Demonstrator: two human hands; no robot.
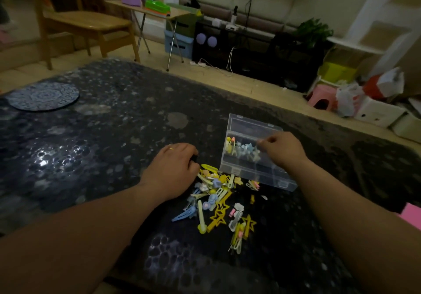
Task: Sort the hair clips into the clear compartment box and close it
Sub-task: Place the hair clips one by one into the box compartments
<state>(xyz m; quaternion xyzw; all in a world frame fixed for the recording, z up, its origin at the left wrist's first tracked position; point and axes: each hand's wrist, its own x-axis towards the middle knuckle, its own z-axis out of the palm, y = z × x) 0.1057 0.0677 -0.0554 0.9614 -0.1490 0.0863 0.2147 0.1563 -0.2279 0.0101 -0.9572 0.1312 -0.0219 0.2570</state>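
Note:
A clear compartment box (pixel 268 177) lies on the dark table with its lid (pixel 250 123) open toward the back. One compartment holds yellow clips (pixel 230 145), and beside it lie blue clips (pixel 247 149). A loose pile of hair clips (pixel 218 198) in yellow, blue, pink and white is spread in front of the box. My left hand (pixel 173 168) rests at the pile's top left edge with its fingers curled down; what they hold is hidden. My right hand (pixel 282 148) hovers over the box with thumb and fingertips pinched together; I cannot see whether a clip is between them.
A round patterned mat (pixel 43 96) lies at the table's far left. The dark speckled table (pixel 102 134) ends at a far edge, with the floor behind it. A wooden chair (pixel 86 25), a folding table (pixel 155 11) and a pink stool (pixel 322 98) stand beyond.

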